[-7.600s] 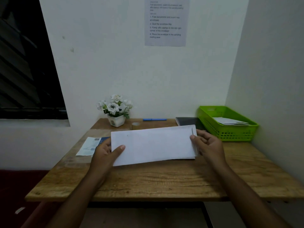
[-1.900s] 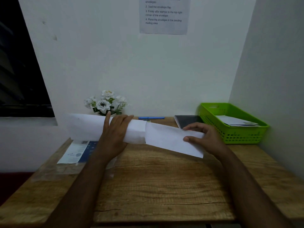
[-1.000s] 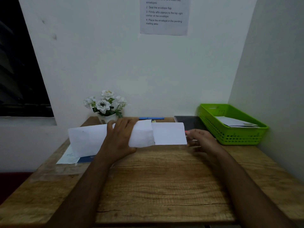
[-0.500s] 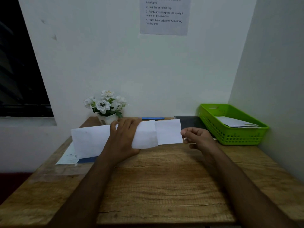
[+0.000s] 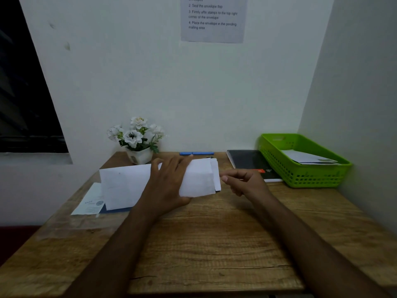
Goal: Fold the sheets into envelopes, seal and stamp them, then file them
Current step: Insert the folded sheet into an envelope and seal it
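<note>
While the left hand [image 5: 169, 183] grips the envelope [image 5: 154, 183] across its middle, long axis left-right above the tabletop [image 5: 214, 244], the right hand [image 5: 245, 181] pinches the folded sheet [image 5: 217, 177] at its right end; nearer to push it home.

The wooden table [image 5: 214, 244] carries a flower pot [image 5: 139, 155], a blue pen [image 5: 196, 153], a black notebook [image 5: 249, 161], a green basket [image 5: 309, 177] and a leaflet [image 5: 90, 203].

Your left hand [image 5: 166, 186] lies palm-down with fingers spread toward the tabletop's far edge, forearm stretched forward. Your right hand [image 5: 245, 182] is loosely curled just beside it, fingertips pointing left.
</note>
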`<state>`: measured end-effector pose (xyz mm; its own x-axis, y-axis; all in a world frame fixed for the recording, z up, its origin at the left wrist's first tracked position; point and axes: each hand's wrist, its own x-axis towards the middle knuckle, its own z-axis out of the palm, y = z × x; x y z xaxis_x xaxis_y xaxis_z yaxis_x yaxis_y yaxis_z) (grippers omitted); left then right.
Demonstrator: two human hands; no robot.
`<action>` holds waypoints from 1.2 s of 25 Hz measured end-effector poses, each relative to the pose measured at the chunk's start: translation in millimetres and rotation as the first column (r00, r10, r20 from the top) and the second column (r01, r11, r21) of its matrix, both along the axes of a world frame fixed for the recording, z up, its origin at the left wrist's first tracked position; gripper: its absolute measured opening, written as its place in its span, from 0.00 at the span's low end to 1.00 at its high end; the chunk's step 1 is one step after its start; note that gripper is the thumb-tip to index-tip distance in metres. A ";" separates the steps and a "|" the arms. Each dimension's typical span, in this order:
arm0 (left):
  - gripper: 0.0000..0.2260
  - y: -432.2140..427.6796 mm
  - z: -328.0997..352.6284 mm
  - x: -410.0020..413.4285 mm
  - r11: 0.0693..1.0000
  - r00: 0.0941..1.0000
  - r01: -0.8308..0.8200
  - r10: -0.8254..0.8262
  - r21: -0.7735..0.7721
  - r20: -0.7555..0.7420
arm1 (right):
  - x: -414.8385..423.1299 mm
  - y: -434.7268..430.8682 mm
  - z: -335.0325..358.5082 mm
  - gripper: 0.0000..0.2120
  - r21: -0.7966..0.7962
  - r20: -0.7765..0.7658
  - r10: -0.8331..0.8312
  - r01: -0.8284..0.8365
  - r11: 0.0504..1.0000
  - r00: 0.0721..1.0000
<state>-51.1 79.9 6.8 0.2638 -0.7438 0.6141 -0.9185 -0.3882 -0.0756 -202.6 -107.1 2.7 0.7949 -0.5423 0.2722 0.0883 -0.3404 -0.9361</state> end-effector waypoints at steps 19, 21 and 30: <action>0.31 -6.5 -2.7 -10.0 0.998 0.996 0.059 -0.057 -0.031 0.074 | 9.2 -1.6 -6.3 0.13 0.283 -0.125 0.098 -0.060 0.957 0.987; 0.30 -6.5 -3.3 -9.7 0.997 0.994 0.065 -0.062 -0.033 0.090 | 9.9 -2.3 -7.5 0.13 0.330 -0.118 0.152 -0.105 0.938 0.981; 0.32 -6.2 -2.5 -10.5 0.998 0.995 0.067 -0.067 0.005 0.071 | 9.3 -3.4 -10.6 0.15 0.343 -0.012 0.253 -0.234 0.910 0.967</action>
<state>-61.6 73.7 4.3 0.1693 -0.7601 0.6273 -0.9347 -0.3257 -0.1424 -193.3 -110.5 -7.9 0.9224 -0.3817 0.0597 0.0731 0.0207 -0.9971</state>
